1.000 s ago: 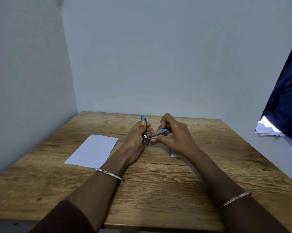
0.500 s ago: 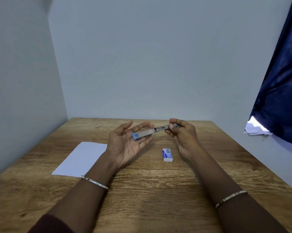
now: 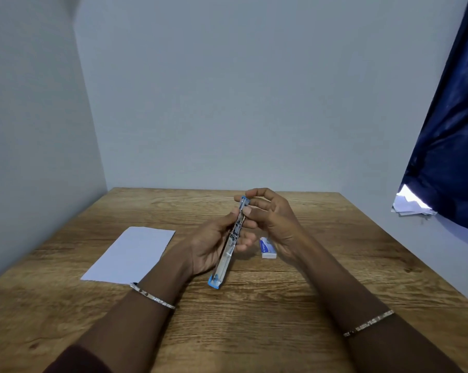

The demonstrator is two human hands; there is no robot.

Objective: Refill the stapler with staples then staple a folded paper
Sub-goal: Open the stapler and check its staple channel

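hands (image 3: 214, 249) hold stapler (image 3: 231, 242) mid-table

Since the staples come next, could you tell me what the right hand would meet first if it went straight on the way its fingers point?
Probably the far end of the opened stapler: the right hand points leftward at it, fingertips already at its blue tip.

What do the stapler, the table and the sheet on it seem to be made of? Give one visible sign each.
Stapler: apparently shiny metal with blue plastic ends; the opened strip glints silver.
Table: wood or wood-look laminate, matte; brown grain lines run across it.
Sheet: paper, matte white, lying thin and flat.
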